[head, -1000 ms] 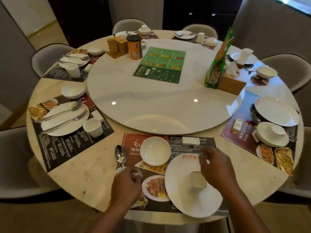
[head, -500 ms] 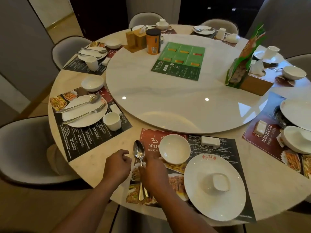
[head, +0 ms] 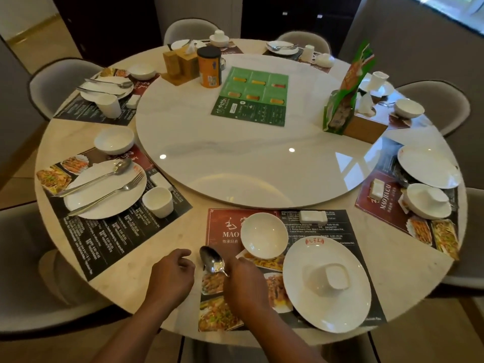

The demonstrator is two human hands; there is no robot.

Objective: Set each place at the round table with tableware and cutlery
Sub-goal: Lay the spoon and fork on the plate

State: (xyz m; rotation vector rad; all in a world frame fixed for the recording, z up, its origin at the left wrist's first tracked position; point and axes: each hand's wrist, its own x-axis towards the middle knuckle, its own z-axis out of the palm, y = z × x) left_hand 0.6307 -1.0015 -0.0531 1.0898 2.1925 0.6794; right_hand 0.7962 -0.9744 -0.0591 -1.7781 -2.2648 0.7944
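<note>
A: Hands?
B: Both were seen at the lower centre of the frame. The right hand point(head: 245, 281) was pinched on a spoon point(head: 212, 260), bowl end pointing up-frame, handle hidden under the fingers. Whether a fork was held with it could not be told. The left hand point(head: 171, 276) was loosely curled, nothing gripped, resting on the bare surface point(head: 162, 239) just left of the spoon.

A: Nearest place?
B: A placemat point(head: 337, 229) was laid at lower centre. A small white bowl point(head: 264, 235) was set on its upper left part, just above the right hand. A large white plate point(head: 326, 284) was set at the mat's right, with a white cup point(head: 328, 280) lying on it; upright or overturned could not be told. A white rest point(head: 313, 216) was placed at the mat's top edge.

A: Neighbouring place?
B: At left of the frame a finished plate point(head: 104, 189) was seen with a second spoon point(head: 97, 178) and a fork point(head: 107, 196) laid across it, a second cup point(head: 158, 201) just to its right, a second bowl point(head: 114, 140) above it.

A: Middle?
B: A round turntable point(head: 235, 158) was seen carrying a green menu point(head: 251, 96) and an orange can point(head: 209, 66).
</note>
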